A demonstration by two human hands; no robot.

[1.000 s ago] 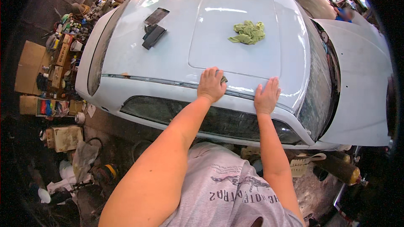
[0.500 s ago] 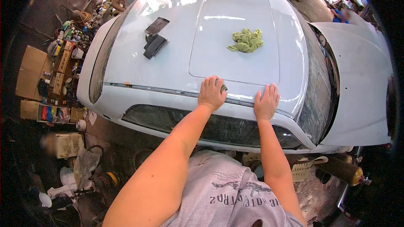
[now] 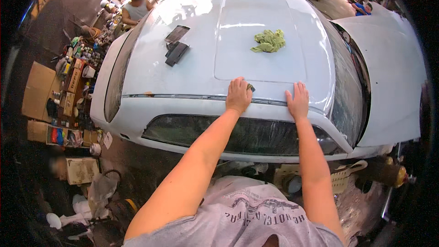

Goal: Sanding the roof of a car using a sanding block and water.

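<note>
My left hand (image 3: 238,96) rests on the near edge of a pale grey-blue car roof (image 3: 183,80), just above the dark trim strip (image 3: 201,97). Its fingers press down on a small dark folded piece (image 3: 250,88) that looks like sandpaper, with only one end showing beside the fingers. Farther right, my right hand (image 3: 298,101) lies flat on the roof edge, fingers stretched out and holding nothing. Beyond my hands, a crumpled yellow-green cloth (image 3: 268,41) sits on the roof. Toward the left are a flat dark sheet (image 3: 177,34) and a dark folded block (image 3: 176,54).
Below the trim is the dusty side window (image 3: 196,132). The hood (image 3: 388,73) stretches to the right. Cardboard boxes (image 3: 41,92) and crowded workshop supplies line the left. Another person (image 3: 136,11) is beyond the car's left end. A gas cylinder (image 3: 388,174) lies at lower right.
The whole view has shifted, so the car and hands appear slightly farther right. Both hands stay at nearly the same places on the roof edge; the cloth and dark pieces have not moved.
</note>
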